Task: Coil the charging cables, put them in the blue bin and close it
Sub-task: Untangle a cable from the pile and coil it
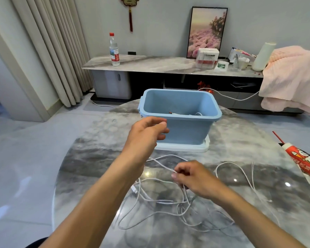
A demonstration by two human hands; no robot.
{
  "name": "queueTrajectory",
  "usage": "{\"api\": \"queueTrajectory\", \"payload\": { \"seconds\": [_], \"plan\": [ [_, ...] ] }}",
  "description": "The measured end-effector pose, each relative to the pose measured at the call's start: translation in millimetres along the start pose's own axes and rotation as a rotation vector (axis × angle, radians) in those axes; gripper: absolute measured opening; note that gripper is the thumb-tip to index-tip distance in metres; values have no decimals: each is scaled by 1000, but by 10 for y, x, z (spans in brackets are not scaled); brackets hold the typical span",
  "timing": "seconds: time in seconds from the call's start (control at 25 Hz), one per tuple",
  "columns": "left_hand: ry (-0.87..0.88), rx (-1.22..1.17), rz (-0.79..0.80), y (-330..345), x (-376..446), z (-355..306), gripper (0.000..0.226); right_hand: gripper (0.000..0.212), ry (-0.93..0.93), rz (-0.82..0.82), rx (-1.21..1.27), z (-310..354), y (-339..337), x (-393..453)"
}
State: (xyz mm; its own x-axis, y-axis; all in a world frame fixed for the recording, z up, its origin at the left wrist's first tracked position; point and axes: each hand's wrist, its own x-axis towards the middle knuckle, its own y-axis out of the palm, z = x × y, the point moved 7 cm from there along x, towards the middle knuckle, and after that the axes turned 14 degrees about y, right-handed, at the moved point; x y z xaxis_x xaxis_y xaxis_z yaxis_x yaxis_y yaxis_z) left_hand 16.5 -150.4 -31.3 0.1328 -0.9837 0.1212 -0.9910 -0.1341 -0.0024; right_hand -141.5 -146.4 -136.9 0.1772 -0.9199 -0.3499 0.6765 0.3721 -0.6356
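- The white charging cables lie in loose, tangled loops on the marbled table, in front of the blue bin.
- The right hand pinches 1 thin strand between thumb and fingertips.
- The left hand is raised beside the bin, fingers loosely curled, holding nothing.
- The bin stands open on its pale lid, with a cable inside.
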Motion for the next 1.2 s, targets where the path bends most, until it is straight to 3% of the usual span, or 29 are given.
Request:
{"api": "queueTrajectory", "payload": {
  "seconds": [0.08, 0.24, 0.32, 0.48, 0.64, 0.76, 0.84, 0.88, 0.96, 1.04, 1.12, 1.2],
  "plan": [
    [114, 99, 40, 13, 32, -40, 8, 21, -99, -71, 276, 240, -350, -145],
    [389, 477, 279, 186, -19, -136, 15, 15, -179, -218, 712, 357, -937, -448],
    [375, 450, 342, 241, -63, -114, 13, 18, -208, -273, 866, 368, -1180, -554],
    [340, 320, 314, 249, 6, -60, 7, 18, -262, -391, 1065, 313, -1506, -670],
    [344, 437, 364, 265, 36, 17, 14, 19, -269, -432, 1178, 211, -1601, -654],
    [328, 548, 407, 261, 35, 89, 16, 21, -290, -384, 1220, 178, -1644, -614],
    [373, 402, 318, 231, 40, -17, 17, 19, -230, -278, 1153, 142, -1664, -571],
    [386, 229, 237, 183, 46, -87, 15, 20, -145, -224, 1022, 107, -1654, -552],
    [360, -92, 126, 110, 41, -216, 14, 22, 90, -63, 530, -7, -1521, -529],
    [351, -214, 169, 183, -8, -273, 16, 22, 220, 181, 139, -95, -1263, -591],
    [368, -235, 260, 305, -49, -266, 17, 19, 208, 209, 175, -28, -1124, -580],
    [380, -256, 338, 385, -86, -242, 15, 19, 161, 42, 506, 41, -1085, -447]
  ]
}}
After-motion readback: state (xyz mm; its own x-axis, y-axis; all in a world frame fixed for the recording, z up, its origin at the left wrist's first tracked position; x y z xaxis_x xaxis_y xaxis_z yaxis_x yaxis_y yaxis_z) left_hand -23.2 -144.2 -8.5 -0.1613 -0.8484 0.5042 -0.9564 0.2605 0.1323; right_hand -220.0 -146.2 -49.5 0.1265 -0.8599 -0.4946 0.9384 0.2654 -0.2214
